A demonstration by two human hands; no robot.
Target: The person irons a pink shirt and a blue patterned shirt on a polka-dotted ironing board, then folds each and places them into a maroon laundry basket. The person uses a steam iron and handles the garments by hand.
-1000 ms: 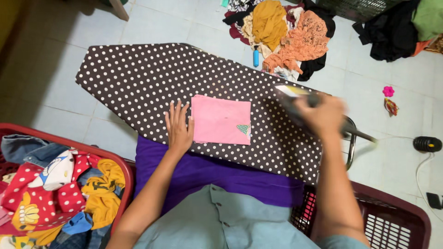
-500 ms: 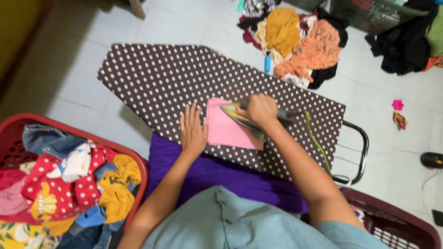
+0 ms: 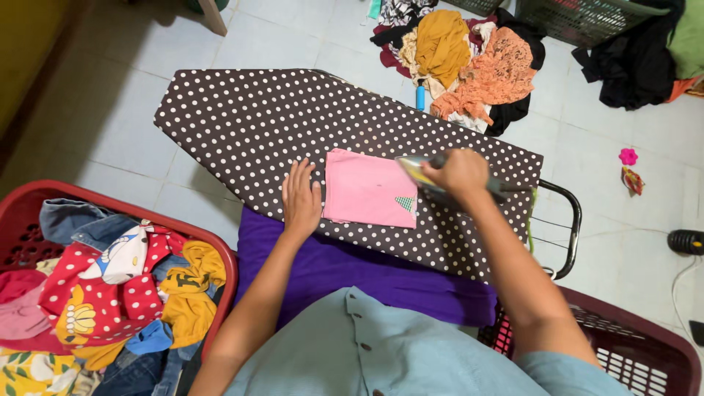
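From the head camera we see our left hand (image 3: 301,199) lying open and flat beside the small folded pink cloth (image 3: 369,188) on the dark polka-dot ironing board (image 3: 249,117), soft, light and best pinned at its edges, while our right hand (image 3: 462,173) grips the iron (image 3: 418,169).

The iron (image 3: 425,170), gripped in the right hand (image 3: 462,173), is drawn back off the middle of the folded pink cloth (image 3: 369,188) to its right edge, uncovering the small green patch (image 3: 405,202).
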